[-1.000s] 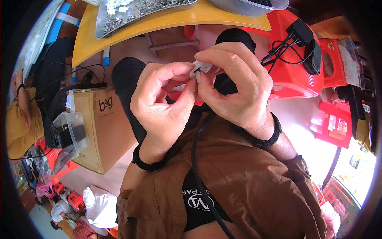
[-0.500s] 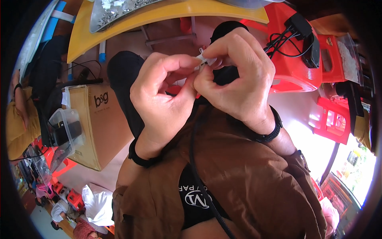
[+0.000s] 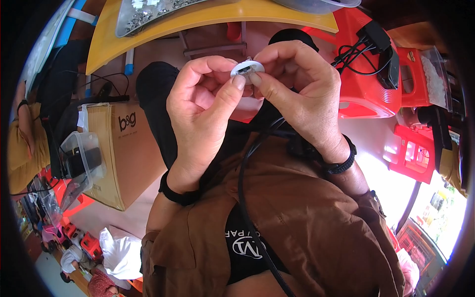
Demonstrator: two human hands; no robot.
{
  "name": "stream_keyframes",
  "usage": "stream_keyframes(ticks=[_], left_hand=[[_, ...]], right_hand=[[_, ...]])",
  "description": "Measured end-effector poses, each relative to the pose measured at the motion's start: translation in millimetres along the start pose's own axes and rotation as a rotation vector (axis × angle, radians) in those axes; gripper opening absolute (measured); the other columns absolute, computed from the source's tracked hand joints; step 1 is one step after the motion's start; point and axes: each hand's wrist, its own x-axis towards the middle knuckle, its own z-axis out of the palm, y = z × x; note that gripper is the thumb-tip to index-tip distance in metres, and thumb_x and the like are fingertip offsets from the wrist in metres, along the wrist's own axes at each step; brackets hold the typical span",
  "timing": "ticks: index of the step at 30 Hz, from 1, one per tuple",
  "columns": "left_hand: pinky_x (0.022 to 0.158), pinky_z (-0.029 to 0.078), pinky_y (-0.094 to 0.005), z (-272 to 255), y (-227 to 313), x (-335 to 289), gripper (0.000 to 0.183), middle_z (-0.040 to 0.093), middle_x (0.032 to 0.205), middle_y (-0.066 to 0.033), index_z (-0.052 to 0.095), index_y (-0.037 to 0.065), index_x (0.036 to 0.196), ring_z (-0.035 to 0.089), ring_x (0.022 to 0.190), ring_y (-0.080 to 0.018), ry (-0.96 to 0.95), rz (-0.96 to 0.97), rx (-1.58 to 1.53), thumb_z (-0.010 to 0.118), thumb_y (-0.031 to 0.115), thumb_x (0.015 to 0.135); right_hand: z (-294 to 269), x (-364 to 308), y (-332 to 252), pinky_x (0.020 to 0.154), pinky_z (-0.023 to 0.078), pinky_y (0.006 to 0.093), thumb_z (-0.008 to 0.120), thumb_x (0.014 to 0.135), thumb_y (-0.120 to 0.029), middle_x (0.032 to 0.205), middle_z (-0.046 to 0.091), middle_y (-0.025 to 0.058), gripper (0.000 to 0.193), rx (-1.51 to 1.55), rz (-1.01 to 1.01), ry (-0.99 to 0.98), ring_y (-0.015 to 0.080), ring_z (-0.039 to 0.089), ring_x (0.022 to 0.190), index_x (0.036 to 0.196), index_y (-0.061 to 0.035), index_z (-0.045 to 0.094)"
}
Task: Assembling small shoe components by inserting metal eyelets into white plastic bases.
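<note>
Just off the near edge of the yellow desk, two hands share one small white plastic piece

On the wearer's side of the yellow desk (image 3: 267, 14), a white round plastic piece (image 3: 250, 65) is held up in the air, its curved rim uppermost and a dark slot or insert showing on the side facing the wearer. The left hand (image 3: 200, 106) and the right hand (image 3: 302, 94) both grasp it, thumb tips close together on its near face and fingers curled behind; exactly where those fingers press is hidden.

It looks light and stiff, probably smooth enough to slip under a dry thumb. The rim seems the safest hold; the middle, around the dark part, may be more delicate.

On the desk are a metal tray (image 3: 121, 27) of small metal parts (image 3: 137, 21) and, further right, a clear plastic tub (image 3: 326, 6). Right of the desk, a red plastic stool (image 3: 366, 101) carries a black power adapter (image 3: 373, 37). Nearer than the desk's left end stands a cardboard box (image 3: 138, 158).
</note>
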Motion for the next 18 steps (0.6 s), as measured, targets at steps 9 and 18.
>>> stream_keyframes(ticks=[9,18], left_hand=[[0.078,0.05,-0.0227,-0.8,-5.5,-0.6,0.019,0.059,0.095,-0.0074,0.053,-0.002,0.099,0.06,0.086,-0.0099,0.008,0.132,-0.028,0.061,-0.008,0.083],[0.07,0.053,-0.0219,1.6,0.6,-1.7,0.018,0.051,0.094,-0.0066,0.055,-0.004,0.09,0.06,0.081,-0.0105,0.008,0.31,0.229,0.059,-0.015,0.077]], right_hand=[[-3.4,-3.0,-4.9,0.072,0.055,0.0243,0.064,0.08,0.007,0.091,0.061,0.0076,0.018,-0.14,-0.019,-0.102,0.0134,0.065,0.083,0.096,0.0044,0.055],[-1.0,-3.3,0.8,0.055,0.052,0.0212,0.069,0.071,0.003,0.076,0.06,0.0043,0.015,-0.176,-0.339,-0.018,0.0103,0.064,0.067,0.081,-0.0014,0.058]])
